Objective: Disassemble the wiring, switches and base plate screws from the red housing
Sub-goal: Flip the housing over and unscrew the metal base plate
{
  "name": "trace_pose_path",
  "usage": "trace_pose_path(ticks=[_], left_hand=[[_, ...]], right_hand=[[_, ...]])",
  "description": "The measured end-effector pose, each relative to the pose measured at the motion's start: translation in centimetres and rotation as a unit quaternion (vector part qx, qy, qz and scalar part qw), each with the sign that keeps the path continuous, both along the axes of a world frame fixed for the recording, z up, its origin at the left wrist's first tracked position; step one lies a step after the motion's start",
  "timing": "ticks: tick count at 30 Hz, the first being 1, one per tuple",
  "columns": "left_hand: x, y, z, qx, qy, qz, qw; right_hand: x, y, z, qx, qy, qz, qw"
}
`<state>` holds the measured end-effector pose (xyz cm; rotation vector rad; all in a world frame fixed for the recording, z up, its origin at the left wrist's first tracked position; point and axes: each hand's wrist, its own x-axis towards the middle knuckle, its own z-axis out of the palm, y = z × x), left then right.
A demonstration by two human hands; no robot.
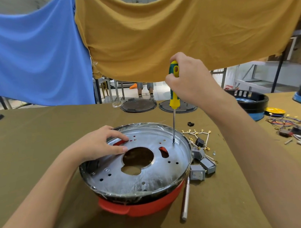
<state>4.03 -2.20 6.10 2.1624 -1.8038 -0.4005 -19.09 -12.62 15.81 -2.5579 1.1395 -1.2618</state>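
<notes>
Red housing (143, 206) under left hand (102, 144), screwdriver (172, 87) upright.

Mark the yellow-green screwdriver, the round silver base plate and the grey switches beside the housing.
Yellow-and-green-handled screwdriver (173, 101): head view, lower yellow handle.
Round silver metal base plate (150, 176): head view, bare metal near front.
Grey plastic switches (197, 172): head view, nearest switch's top face.

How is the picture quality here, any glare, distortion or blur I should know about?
In the head view, wide-angle distortion bows the table edge and stretches both forearms; soft glare washes over the metal base plate and its plastic wrap; shadows are mild, falling beneath the red housing; the right hand on the screwdriver and the left hand on the plate look sharp, the background softer.
</notes>
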Motion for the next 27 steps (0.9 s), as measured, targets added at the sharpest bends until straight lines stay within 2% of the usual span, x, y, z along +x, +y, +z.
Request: trace_pose_path(ticks=[7,15,23,27], left_hand=[[0.08,0.00,-0.01,0.002,0.001,0.000,1.000],[0.18,-0.07,-0.07,0.003,-0.002,-0.003,1.000],[-0.02,0.05,0.02,0.004,-0.005,-0.006,1.000],[0.04,-0.01,0.05,0.003,-0.007,-0.005,1.000]], right_hand=[[0.39,-0.03,-0.75,-0.043,-0.018,-0.030,0.998],[0.17,0.24,-0.03,-0.004,-0.001,-0.012,1.000],[0.25,-0.33,-0.85,-0.053,-0.025,-0.042,0.997],[0.04,-0.17,-0.32,-0.046,-0.043,-0.026,0.998]])
